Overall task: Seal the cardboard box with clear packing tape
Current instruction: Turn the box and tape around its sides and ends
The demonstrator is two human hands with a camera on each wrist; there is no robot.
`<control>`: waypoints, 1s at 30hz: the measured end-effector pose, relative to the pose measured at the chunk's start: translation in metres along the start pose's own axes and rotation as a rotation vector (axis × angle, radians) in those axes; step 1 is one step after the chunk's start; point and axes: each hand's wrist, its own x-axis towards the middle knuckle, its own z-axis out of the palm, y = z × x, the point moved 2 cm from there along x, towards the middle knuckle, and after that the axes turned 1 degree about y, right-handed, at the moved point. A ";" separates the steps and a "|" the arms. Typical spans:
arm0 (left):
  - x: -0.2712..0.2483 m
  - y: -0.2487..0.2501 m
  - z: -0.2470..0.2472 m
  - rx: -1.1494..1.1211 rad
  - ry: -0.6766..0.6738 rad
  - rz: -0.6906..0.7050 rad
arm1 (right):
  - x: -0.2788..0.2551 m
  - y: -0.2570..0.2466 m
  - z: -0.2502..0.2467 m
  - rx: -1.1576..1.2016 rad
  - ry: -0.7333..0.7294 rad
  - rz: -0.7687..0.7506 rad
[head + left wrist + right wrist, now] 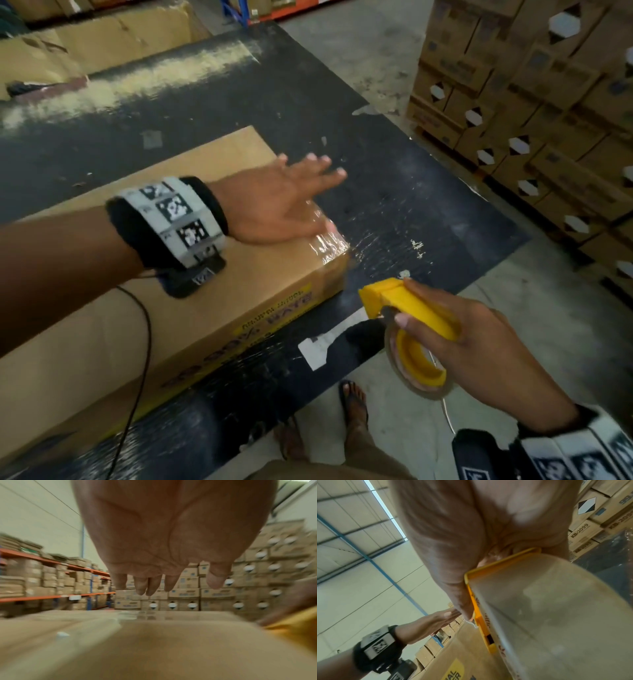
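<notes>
A flat brown cardboard box [191, 308] lies on a black table [394, 192]. Clear tape [329, 241] shines on its far right corner and runs over the edge. My left hand [291, 195] is flat over that corner with straight, spread fingers [145, 586] reaching past the box edge; the box top [154, 649] is under the palm. My right hand [455, 329] grips a yellow tape dispenser [411, 308] with a clear tape roll [418, 370], held off the box's right end, above the table edge. In the right wrist view the dispenser [481, 622] and roll [556, 615] fill the frame.
Stacked cartons [548, 102] stand on the floor to the right. An open cardboard box [85, 51] sits at the far left of the table. Shelving with boxes [51, 577] lines the left wall. My sandalled feet [352, 404] are on the concrete floor below the table edge.
</notes>
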 end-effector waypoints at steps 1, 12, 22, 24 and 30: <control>-0.002 0.020 0.006 0.047 -0.029 0.032 | 0.003 0.003 -0.004 0.010 0.024 -0.010; -0.006 0.055 0.001 -0.362 0.316 -0.110 | 0.013 0.010 -0.025 0.245 0.272 -0.377; -0.037 0.059 -0.036 -1.233 0.404 -0.355 | 0.030 -0.035 -0.022 0.223 0.311 -0.637; -0.050 0.051 -0.038 -1.254 0.440 -0.355 | 0.027 -0.047 -0.018 0.249 0.303 -0.668; -0.102 0.026 -0.036 -1.291 0.500 -0.371 | 0.002 -0.097 0.006 0.269 0.306 -0.744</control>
